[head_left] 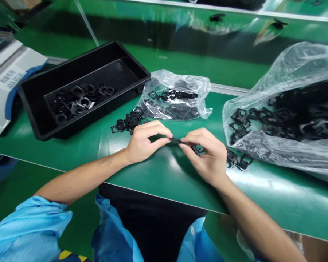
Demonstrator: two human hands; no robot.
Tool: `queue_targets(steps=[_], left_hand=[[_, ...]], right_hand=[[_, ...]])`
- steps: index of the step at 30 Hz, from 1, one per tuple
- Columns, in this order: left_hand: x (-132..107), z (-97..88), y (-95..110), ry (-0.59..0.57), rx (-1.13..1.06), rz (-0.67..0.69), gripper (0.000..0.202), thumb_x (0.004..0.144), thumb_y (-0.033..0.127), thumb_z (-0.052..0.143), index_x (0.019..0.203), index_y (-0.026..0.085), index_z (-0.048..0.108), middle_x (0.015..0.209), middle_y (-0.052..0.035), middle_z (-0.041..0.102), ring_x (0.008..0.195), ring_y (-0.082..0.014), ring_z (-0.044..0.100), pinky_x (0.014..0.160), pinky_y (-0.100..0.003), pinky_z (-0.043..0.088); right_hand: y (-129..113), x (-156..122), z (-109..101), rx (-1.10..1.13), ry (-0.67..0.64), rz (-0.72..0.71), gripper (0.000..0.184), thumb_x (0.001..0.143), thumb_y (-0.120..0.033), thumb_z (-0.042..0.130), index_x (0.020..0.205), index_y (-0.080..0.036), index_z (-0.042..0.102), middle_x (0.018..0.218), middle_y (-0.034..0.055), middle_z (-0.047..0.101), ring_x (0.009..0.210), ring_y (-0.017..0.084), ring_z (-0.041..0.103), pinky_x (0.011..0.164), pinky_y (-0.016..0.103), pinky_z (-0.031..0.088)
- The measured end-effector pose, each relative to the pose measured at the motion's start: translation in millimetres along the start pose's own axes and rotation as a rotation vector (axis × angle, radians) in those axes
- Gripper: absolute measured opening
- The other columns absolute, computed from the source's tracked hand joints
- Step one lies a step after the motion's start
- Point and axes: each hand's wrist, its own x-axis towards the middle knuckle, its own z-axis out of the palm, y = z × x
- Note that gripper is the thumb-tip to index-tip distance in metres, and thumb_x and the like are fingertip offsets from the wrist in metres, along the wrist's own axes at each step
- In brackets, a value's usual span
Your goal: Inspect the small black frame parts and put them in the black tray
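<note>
Between my two hands, just above the green tabletop, is a small thin black plastic part [176, 141], seen nearly edge-on. My left hand [147, 141] pinches its left end between thumb and fingertips. The right end is pinched by my right hand [206, 154] in the same way. Behind my left hand lies a small pile of black plastic frames [128, 120]. More loose black frames [236, 159] lie beside and partly behind my right hand.
A black tray [98, 112] holding several frames stands at the left. Behind my hands lies a clear bag [180, 109] of thin black parts. A large open plastic bag [262, 145] of frames fills the right. A white-and-blue machine [13, 80] stands far left on the green table [153, 182].
</note>
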Motion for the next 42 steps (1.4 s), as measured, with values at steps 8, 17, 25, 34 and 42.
queue_targets(steps=[8,17,25,34,42], left_hand=[[-2,1.6,0,0.015,-0.07,-0.063,0.003,0.086,0.02,0.073,0.084,0.018,0.071,0.08,-0.0022,0.073,0.074,-0.0133,0.066,0.071,-0.026,0.053],[-5,6.7,1,0.02,-0.194,-0.253,0.009,0.084,0.023,0.074,0.082,0.016,0.069,0.079,-0.0015,0.07,0.074,-0.0122,0.067,0.072,-0.024,0.057],[-2,7.8,-1,-0.024,-0.284,-0.41,0.017,0.082,0.031,0.076,0.083,0.015,0.071,0.081,-0.0018,0.072,0.076,-0.0126,0.07,0.075,-0.023,0.058],[1,6.3,-4,-0.083,-0.567,-0.725,0.033,0.071,0.041,0.086,0.084,0.012,0.076,0.083,-0.0059,0.078,0.078,-0.0185,0.075,0.08,-0.031,0.06],[3,5.0,-3,-0.129,-0.754,-0.876,0.032,0.063,0.035,0.092,0.082,0.012,0.079,0.083,-0.0074,0.079,0.079,-0.0203,0.075,0.086,-0.037,0.061]], right_hand=[[-2,-1,0,0.01,0.024,-0.008,0.004,0.088,-0.021,0.072,0.084,-0.023,0.072,0.08,0.0033,0.071,0.072,0.017,0.064,0.065,0.03,0.051],[3,0,1,0.008,0.034,-0.055,0.005,0.089,-0.02,0.071,0.085,-0.022,0.072,0.08,0.0034,0.072,0.072,0.017,0.066,0.067,0.032,0.054],[5,-2,6,0.098,0.02,0.161,0.007,0.09,-0.023,0.068,0.096,-0.02,0.072,0.093,0.0047,0.073,0.079,0.016,0.068,0.069,0.027,0.057],[6,-5,9,0.263,0.018,0.279,0.014,0.089,-0.034,0.073,0.091,-0.02,0.075,0.088,0.0037,0.072,0.076,0.015,0.07,0.074,0.028,0.061],[7,-3,8,0.436,0.016,0.424,0.03,0.081,-0.048,0.079,0.085,-0.018,0.075,0.084,0.0043,0.073,0.07,0.016,0.07,0.071,0.03,0.061]])
